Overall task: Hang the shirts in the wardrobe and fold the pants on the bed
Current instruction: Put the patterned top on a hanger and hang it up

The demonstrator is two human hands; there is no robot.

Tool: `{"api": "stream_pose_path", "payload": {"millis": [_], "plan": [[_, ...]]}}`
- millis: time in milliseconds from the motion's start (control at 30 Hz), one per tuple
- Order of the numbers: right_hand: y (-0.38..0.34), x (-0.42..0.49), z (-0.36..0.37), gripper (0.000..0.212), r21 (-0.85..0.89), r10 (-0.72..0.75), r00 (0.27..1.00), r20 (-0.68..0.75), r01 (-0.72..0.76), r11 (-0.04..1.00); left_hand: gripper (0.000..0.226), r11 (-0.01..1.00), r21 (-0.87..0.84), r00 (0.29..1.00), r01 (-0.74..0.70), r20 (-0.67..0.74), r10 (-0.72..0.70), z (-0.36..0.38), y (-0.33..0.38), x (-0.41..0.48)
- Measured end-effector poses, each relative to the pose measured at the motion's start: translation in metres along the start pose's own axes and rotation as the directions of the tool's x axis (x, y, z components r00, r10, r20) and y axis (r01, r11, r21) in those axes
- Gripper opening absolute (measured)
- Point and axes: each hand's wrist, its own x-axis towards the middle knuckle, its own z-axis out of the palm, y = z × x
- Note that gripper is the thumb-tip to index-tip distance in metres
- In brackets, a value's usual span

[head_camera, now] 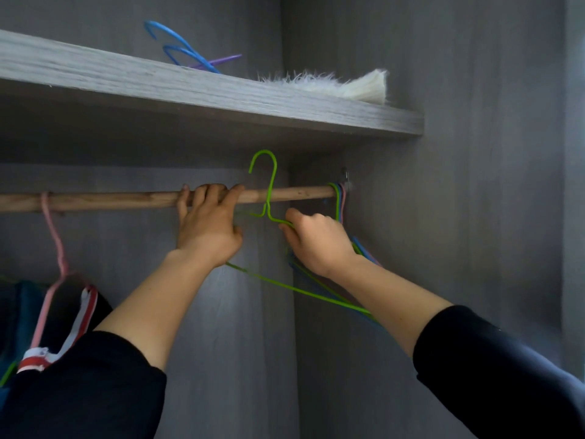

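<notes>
Wardrobe rod [126,199] spans the interior. Left hand [207,229] grips rod; right hand [316,245], below rod, grips green hanger [271,185], hook above rod.

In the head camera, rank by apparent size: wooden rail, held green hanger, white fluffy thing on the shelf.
Largest to smallest:
wooden rail
green hanger
white fluffy thing, though the shelf hides part of it
</notes>
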Motion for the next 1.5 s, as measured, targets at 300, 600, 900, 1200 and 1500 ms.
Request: {"api": "stream_pose_path", "payload": {"millis": [300,600,900,1200,1500], "plan": [[-0.008,-0.052,-0.041,0.024,0.053,0.089,0.995,0.048,-0.091,0.994,0.07,0.984,-0.168,0.994,0.051,-0.084,-0.066,-0.006,0.009,-0.025],[0.0,-0.137,-0.114,0.009,0.253,0.429,0.886,0.178,-0.462,0.85,0.052,0.776,-0.63,0.998,0.012,-0.046,-0.053,-0.013,0.107,-0.061],[0.043,-0.27,-0.235,0.017,0.184,0.565,0.773,0.29,-0.624,0.759,0.043,0.536,-0.835,0.992,-0.128,-0.112,0.062,-0.069,0.243,-0.138],[0.125,-0.447,-0.371,0.011,0.113,0.692,0.615,0.378,-0.772,0.625,0.044,0.539,-0.811,0.961,-0.227,-0.097,0.258,-0.137,0.435,-0.212],[0.199,-0.607,-0.478,0.015,-0.174,0.872,0.358,0.333,-0.886,0.43,0.044,0.459,-0.888,0.82,-0.035,0.237,0.521,-0.166,0.653,-0.317]]}}
